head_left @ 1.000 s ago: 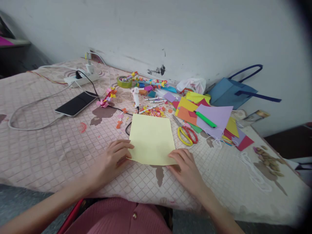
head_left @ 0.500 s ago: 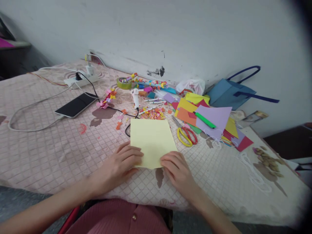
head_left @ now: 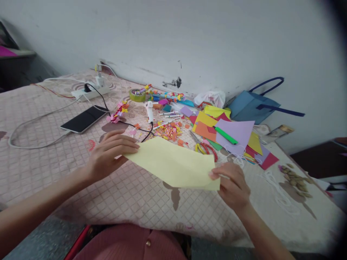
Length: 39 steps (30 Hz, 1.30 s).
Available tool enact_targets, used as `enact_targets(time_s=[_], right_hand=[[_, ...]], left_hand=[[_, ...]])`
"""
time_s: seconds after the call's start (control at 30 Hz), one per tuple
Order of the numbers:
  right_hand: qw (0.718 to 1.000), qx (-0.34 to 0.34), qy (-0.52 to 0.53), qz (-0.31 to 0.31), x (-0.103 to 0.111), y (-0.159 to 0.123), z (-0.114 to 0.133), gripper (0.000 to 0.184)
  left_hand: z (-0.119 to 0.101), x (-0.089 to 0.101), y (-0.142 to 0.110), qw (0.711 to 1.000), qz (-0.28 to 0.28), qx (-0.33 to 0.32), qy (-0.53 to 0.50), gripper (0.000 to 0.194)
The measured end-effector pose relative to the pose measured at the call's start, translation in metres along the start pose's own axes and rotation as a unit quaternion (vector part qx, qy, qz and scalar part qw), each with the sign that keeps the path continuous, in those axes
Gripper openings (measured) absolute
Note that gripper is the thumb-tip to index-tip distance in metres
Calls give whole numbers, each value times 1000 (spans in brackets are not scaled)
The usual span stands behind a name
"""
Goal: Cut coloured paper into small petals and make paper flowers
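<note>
Pale grey wall (head_left: pixel 135 36), marked with dark smudges, is standing behind a table whose patterned cloth (head_left: pixel 67 159) is showing stains. Far left: a power strip (head_left: pixel 90 93) is lying near the back edge, with plugs sitting in it. Nearer, a black-screened device (head_left: pixel 84 119) is resting flat, a pale cable running to its near end. Left hand (head_left: pixel 112 153) is gripping the left corner of the sheet, fingers lying side by side on top, thumb pressing beneath. Just beyond it, pink, red and yellow paper flowers (head_left: pixel 119 111) are lying bunched. Further back, a tape roll (head_left: pixel 137 95) is lying flat; next right, a white glue gun (head_left: pixel 149 112) is standing nose up, its black cord trailing down. Small paper bits (head_left: pixel 169 131) are lying heaped behind the sheet. Centre: the pale yellow sheet (head_left: pixel 176 166) is stretching at a tilt between both hands over the near part of the table; cannot tell whether its lower edge is touching the cloth. Scissors (head_left: pixel 202 144) are lying behind it, handles partly covered. To the right, coloured papers (head_left: pixel 241 128) are overlapping in a pile, a green marker (head_left: pixel 225 135) resting on top. Right hand (head_left: pixel 233 184) is pinching the sheet's right end, thumb on the upper face, fingers curling behind. A blue bag (head_left: pixel 252 106) is leaning by the wall; white string (head_left: pixel 280 196) is lying loose at far right.
</note>
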State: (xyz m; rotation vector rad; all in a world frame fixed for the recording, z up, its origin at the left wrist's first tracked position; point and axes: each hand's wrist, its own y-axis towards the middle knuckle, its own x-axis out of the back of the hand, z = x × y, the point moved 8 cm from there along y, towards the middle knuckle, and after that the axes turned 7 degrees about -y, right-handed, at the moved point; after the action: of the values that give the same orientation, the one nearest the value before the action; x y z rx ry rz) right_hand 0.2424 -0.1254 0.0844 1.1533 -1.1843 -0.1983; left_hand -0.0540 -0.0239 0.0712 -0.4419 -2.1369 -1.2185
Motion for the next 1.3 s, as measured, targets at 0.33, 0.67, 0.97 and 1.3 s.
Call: enact_targets(time_s=[0.33,0.67,0.97,1.3], right_hand=[[982,-89,57,157,-113,37,-85,29],[944,-92,176,264,-82,38,37,30],[933,-128,220,256,-94,-8,28,12],[920,-172,209,283,-85,-24,37,7]], left_hand=[[-73,-25,-17,996,74,-53,7,31],[-66,-93,20,995,88,54,-4,7],[-19,-67,-15,979,165,99,-66,17],[19,-47,-47,972,121,153,-134,11]])
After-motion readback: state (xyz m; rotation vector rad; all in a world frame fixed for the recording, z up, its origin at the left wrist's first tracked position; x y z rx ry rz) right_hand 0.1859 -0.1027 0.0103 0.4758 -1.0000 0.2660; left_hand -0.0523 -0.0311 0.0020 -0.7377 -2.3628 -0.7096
